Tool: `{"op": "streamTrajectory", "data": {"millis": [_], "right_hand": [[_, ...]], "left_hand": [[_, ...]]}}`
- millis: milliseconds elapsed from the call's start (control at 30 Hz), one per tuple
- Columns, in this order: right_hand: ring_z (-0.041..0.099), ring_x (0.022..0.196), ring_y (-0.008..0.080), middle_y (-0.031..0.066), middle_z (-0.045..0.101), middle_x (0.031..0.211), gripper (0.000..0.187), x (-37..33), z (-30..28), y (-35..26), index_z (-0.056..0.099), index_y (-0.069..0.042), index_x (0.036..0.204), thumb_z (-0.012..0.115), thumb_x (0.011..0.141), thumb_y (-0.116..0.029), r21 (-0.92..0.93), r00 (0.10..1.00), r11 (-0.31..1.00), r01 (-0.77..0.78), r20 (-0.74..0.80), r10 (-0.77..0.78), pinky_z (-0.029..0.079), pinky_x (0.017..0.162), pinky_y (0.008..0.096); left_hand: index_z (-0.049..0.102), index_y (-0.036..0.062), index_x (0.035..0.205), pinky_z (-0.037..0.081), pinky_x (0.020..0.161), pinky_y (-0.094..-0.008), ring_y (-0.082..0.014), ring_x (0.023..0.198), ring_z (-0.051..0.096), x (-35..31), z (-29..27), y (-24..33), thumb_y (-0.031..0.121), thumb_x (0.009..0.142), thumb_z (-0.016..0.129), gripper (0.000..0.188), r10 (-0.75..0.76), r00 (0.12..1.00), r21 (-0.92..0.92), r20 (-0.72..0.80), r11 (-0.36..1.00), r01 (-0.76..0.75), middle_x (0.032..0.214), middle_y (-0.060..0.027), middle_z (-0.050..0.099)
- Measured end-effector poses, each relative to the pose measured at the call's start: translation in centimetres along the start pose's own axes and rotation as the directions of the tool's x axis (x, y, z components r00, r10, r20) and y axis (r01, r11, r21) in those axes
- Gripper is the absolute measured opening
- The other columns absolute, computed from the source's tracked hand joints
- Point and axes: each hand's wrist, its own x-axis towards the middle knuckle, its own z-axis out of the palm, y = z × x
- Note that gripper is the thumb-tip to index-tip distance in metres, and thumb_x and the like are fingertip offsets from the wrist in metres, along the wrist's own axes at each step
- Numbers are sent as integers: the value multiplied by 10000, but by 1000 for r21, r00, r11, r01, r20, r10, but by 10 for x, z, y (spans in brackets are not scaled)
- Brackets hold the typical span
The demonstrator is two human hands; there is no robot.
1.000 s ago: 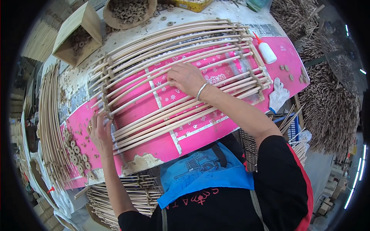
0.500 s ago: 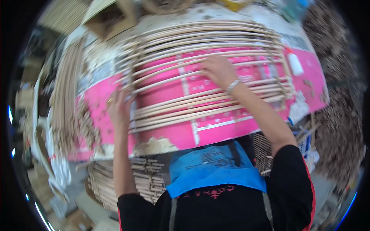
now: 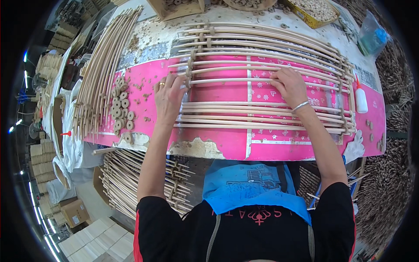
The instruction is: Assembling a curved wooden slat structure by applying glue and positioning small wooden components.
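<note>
Slender pale wooden rods lie side by side across the table, with thick wooden rings at their ends. My right hand [image 3: 291,88] is closed in a pinch on one rod [image 3: 231,81] near the middle of its length. At that rod's left end, my left hand [image 3: 170,94] has its fingers drawn together on a wooden ring [image 3: 188,82], partly hidden by the fingertips. Farther rods [image 3: 262,38] bear rings at both ends. Nearer me, a separate group of rods [image 3: 244,118] lies below a gap showing the pink table cover [image 3: 218,94].
Loose wooden rings [image 3: 120,105] are piled left of my left hand, beside a bundle of rods [image 3: 107,65]. A white glue bottle [image 3: 361,100] with a red tip stands at right, near a white glove [image 3: 355,146]. A yellow tray [image 3: 321,19] of small pieces sits at the back.
The whole view has shifted, so the rods and both hands appear farther right and sharper. My left hand has come up closer against the rod's left end; my right hand stays at mid-rod.
</note>
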Motion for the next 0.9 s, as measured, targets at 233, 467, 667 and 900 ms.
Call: {"op": "streamTrajectory", "data": {"millis": [233, 467, 667, 900], "right_hand": [[649, 916, 306, 105, 680, 919, 150, -24, -50, -36, 740, -28, 973, 745, 897, -157, 382, 928, 864, -328, 302, 219, 500, 837, 410], [619, 887, 303, 119, 647, 890, 148, -42, -39, -26, 735, -20, 962, 727, 901, -154, 228, 953, 963, -142, 296, 70, 485, 801, 425], [602, 866, 284, 111, 628, 859, 141, -36, -34, -20, 714, -13, 937, 728, 910, -150, 270, 874, 902, -336, 446, 191, 473, 782, 408], [587, 873, 299, 127, 602, 867, 138, -40, -28, -22, 668, -13, 943, 704, 926, -146, 261, 928, 941, -216, 355, 115, 463, 789, 409]], "left_hand": [[678, 121, 1299, 542, 896, -457, -374, 1069, 678, -32, -38, -97, 121, 939, 714, 361, -309, 949, -125, -63, 946, 300, 1213, -153, 689], [652, 90, 1362, 505, 1018, -443, -347, 1196, 647, -73, -59, -190, 133, 950, 701, 418, -473, 877, 49, -90, 877, 478, 1312, -138, 678], [666, 169, 1351, 485, 1004, -472, -323, 1225, 624, -48, -40, -210, 179, 923, 727, 432, -437, 899, 147, -19, 888, 435, 1316, -92, 667], [753, 134, 1039, 487, 966, -453, -294, 1108, 658, -26, -27, -226, 157, 938, 641, 153, -375, 927, 412, -8, 844, 344, 1092, -89, 704]]}}
